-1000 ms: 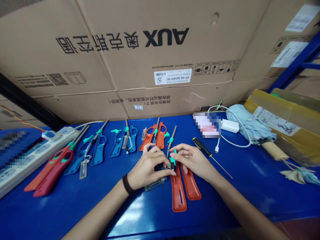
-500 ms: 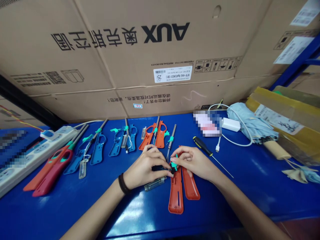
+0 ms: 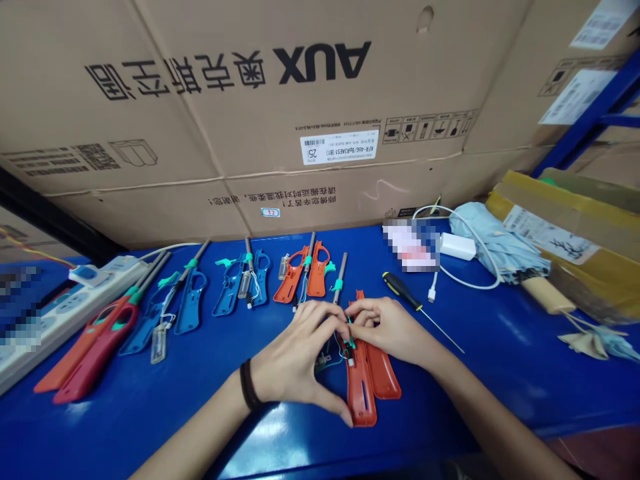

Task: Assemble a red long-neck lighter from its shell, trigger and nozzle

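Two orange lighter shell halves [image 3: 384,379] lie side by side on the blue table [image 3: 500,373], right in front of me. My left hand [image 3: 295,363] is curled over the lighter's inner parts and wires at the left shell's upper end, and its thumb reaches down along that shell. My right hand [image 3: 387,330] pinches a small teal trigger piece [image 3: 351,341] against the same spot. Fingertips of both hands meet there. The metal nozzle tube [image 3: 341,270] sticks out beyond my fingers. My left palm hides the clear fuel tube.
Opened blue lighters [image 3: 193,300] and an opened orange one [image 3: 306,273] lie in a row behind. Two whole red lighters [image 3: 90,347] and a power strip [image 3: 75,300] are at left. At right: a screwdriver [image 3: 406,291], white charger [image 3: 457,245], folded umbrella [image 3: 505,253]. Cardboard boxes [image 3: 250,133] wall the back.
My left hand has slid down and over the clear fuel tube, which showed before. Its thumb now lies along the orange shell. Both hands have pressed the inner parts closer to the shell.
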`<state>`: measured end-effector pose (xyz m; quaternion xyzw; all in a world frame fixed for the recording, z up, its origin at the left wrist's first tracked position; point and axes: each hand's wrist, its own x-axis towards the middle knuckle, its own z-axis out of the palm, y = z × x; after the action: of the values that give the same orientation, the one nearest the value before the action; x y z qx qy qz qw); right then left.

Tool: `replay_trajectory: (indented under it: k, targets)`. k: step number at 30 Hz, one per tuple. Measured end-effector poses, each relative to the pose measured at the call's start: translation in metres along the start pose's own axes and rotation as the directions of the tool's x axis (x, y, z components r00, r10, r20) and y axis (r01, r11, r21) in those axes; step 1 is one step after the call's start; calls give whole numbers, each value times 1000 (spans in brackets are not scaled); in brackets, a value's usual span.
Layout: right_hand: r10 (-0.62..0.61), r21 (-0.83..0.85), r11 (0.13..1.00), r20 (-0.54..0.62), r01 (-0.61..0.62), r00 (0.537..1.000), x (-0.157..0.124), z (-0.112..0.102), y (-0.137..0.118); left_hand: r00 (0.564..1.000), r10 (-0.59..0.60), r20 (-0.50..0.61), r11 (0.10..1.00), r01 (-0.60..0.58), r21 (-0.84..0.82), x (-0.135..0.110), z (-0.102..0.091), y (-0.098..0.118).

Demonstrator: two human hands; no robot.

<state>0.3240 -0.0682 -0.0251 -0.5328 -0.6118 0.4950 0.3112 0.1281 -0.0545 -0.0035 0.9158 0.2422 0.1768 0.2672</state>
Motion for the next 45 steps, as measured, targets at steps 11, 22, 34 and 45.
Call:
replay_trajectory:
  k: [11, 22, 34, 45]
  targets:
    - [-8, -51, 999, -15, 7, 1000, -1, -3, -5, 993, -20, -120, 997, 29, 73, 2, 10, -5]
    - [39, -128, 991, 29, -35, 999, -4, -15, -6, 980, -185, -80, 982, 182, -41, 2, 13, -3]
    - [86, -48, 995, 6, -85, 996, -1, -12, -3, 983, -140, -119, 984, 152, 94, 4, 11, -3]
    - [-8, -181, 983, 45, 16, 999, -4, -17, -2, 987, -78, -141, 986, 98, 138, 3, 8, -3]
